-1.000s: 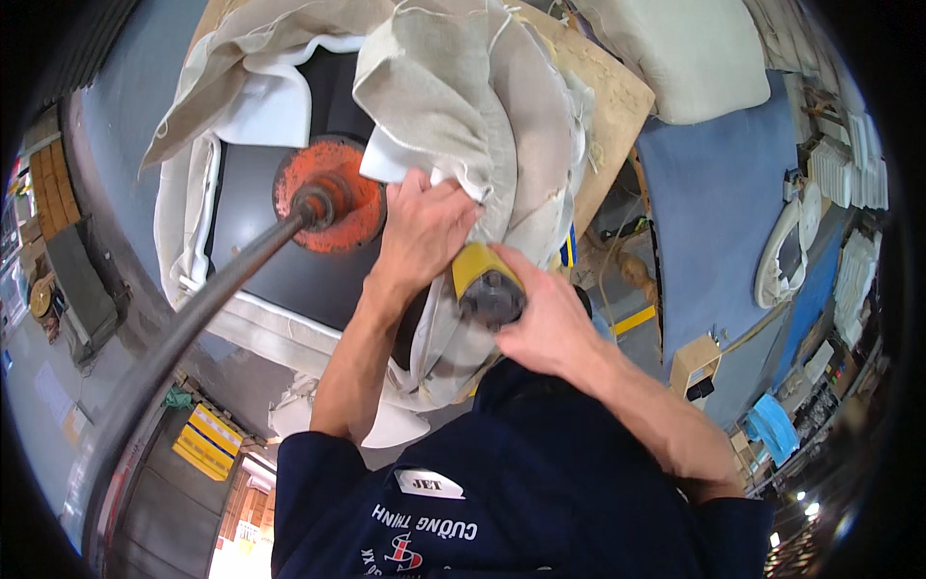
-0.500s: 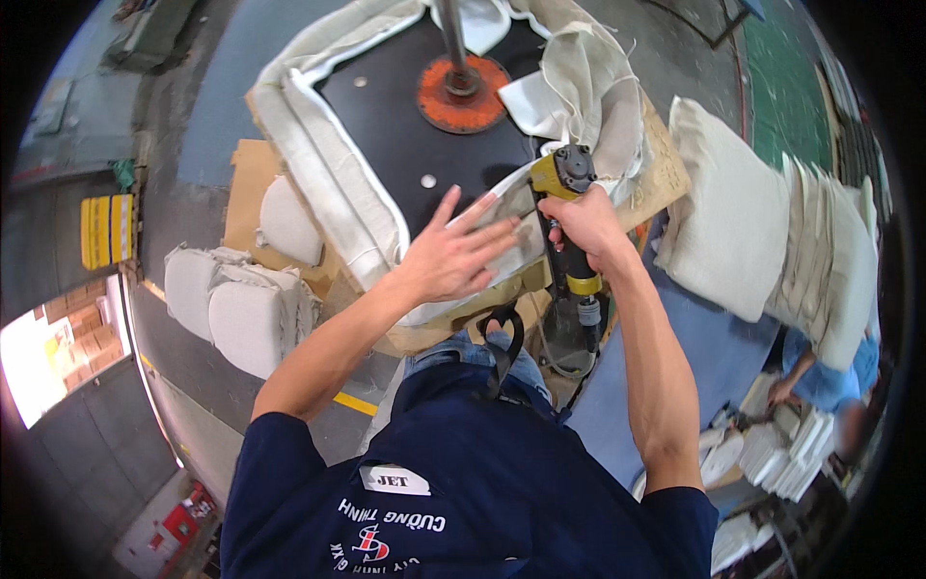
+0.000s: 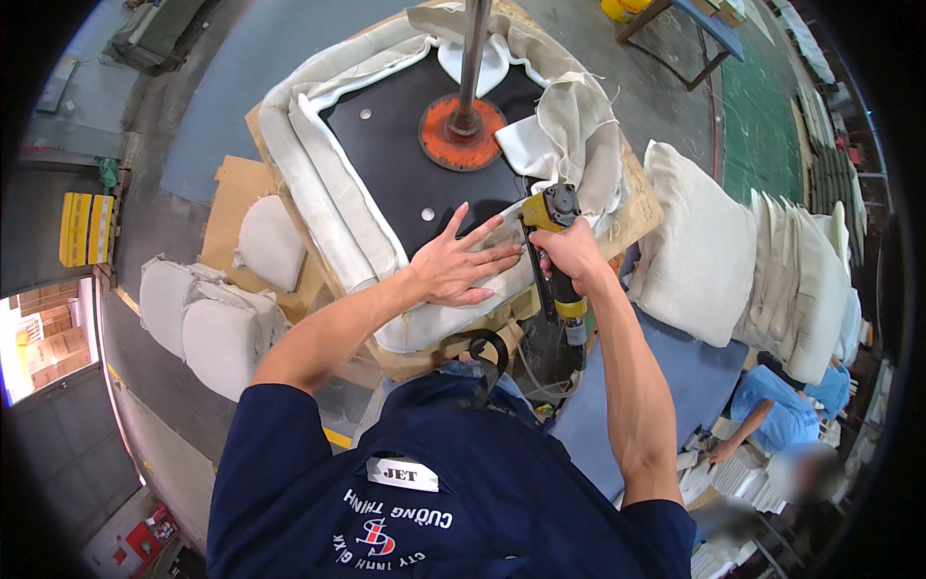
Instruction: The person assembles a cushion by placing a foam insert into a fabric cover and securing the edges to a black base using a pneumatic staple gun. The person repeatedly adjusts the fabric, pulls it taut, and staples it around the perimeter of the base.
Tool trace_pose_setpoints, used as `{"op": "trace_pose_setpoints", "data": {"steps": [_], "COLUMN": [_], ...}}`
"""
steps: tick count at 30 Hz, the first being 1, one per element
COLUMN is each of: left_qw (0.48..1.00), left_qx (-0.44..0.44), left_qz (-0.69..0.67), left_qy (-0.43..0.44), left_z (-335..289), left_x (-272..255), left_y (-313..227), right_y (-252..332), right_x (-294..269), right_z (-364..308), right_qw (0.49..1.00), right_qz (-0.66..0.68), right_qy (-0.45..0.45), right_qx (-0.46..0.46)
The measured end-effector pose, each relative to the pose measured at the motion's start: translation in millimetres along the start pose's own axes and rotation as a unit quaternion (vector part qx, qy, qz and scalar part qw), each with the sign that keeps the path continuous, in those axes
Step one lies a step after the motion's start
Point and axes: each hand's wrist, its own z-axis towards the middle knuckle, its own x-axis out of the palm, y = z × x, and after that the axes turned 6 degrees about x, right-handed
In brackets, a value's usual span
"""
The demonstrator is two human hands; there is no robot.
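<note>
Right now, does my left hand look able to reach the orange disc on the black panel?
Probably yes: your left hand is spread over pale fabric, holding nothing, and just the black panel lies between it and the orange disc. The pole covers the disc's middle.

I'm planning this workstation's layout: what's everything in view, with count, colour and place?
Power tool: one, yellow and black, in right hand
Flat panel: one, black, upper centre
Fabric edging: one, beige and white, around the panel
Disc: one, orange, on the panel
Rod: one, grey, above the disc
Board: one, tan, under the edging
Cushions: several, off-white, left and right
Cardboard sheet: one, brown, left
Table: one, blue, top right
Co-worker: at least one, light blue, lower right
Shirt: one, navy, lower centre
Left hand: one, bare, spread over the edging
Right hand: one, bare, around the tool
</note>
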Motion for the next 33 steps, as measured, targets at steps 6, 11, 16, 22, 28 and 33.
{"op": "trace_pose_setpoints", "data": {"steps": [6, 11, 16, 22, 28, 33], "left_qw": [0.999, 0.998, 0.996, 0.995, 0.992, 0.991], "left_qx": [-0.034, -0.044, -0.053, -0.047, -0.052, -0.053], "left_qz": [-0.02, -0.035, -0.044, -0.063, -0.07, -0.072], "left_qy": [-0.023, -0.041, -0.061, -0.061, -0.09, -0.096], "left_z": [-2.9, -3.9, -5.2, -5.9, -6.4, -7.1], "left_x": [3.3, 7.8, 8.7, 10.2, 10.1, 7.7], "left_y": [4.5, 8.1, 11.8, 13.0, 11.1, 13.0], "right_y": [2.5, 7.6, 9.6, 4.3, 12.0, 15.0], "right_x": [5.6, 21.7, 24.7, 37.0, 47.8, 49.1], "right_z": [-11.1, -20.4, -12.8, -13.6, -28.9, -21.4], "right_qw": [0.999, 0.998, 0.996, 0.996, 0.997, 0.997], "right_qz": [-0.03, -0.054, -0.077, -0.079, -0.069, -0.071], "right_qy": [-0.013, -0.03, -0.034, -0.032, -0.025, -0.019], "right_qx": [0.003, -0.002, 0.019, 0.016, 0.008, 0.01]}}
